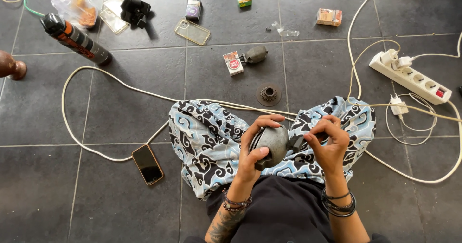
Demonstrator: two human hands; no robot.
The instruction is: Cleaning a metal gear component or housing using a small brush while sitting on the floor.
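Note:
I sit on a dark tiled floor with a blue, black and white patterned cloth [202, 137] over my lap. My left hand [252, 149] wraps around a rounded dark grey metal part [274, 144] and holds it above the cloth. My right hand [329, 144] pinches a small dark piece at that part's right end. Both wrists wear dark bracelets.
On the floor lie a phone [147, 164], a long white cable [96, 81], a white power strip [411, 77] with chargers, a small toothed gear [268, 94], a second grey part [255, 54], several small boxes, a clear phone case [192, 32] and a black spray can [74, 38].

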